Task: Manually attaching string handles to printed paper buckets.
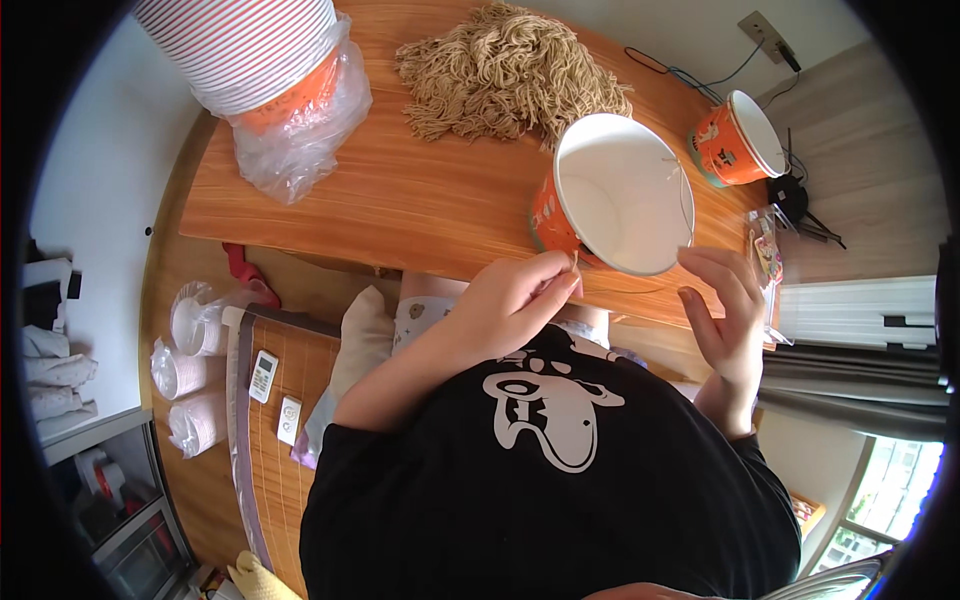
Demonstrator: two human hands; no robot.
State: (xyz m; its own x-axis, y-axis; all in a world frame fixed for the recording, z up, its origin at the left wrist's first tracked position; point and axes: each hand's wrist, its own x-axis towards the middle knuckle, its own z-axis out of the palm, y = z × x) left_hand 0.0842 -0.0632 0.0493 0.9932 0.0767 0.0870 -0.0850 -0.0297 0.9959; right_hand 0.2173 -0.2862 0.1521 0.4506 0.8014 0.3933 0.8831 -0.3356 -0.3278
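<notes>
A large orange paper bucket [622, 195] with a white inside tips toward me at the table's front edge. My left hand [525, 300] is closed in a pinch just below the bucket's near rim, with a short bit of thin beige string [575, 259] at its fingertips. A thin strand also runs along the bucket's right rim. To the right of the bucket, my right hand [725, 305] is raised with its fingers apart, close to the rim and holding nothing I can see. Behind the bucket lies a heap of beige strings [510, 75].
Nested paper buckets [250, 50] in a plastic bag [300, 150] stand at the table's far left. A smaller orange bucket [735, 142] sits at the right, near cables and a black device [790, 200]. Wrapped cups [198, 425] and a remote control [263, 377] are lower left.
</notes>
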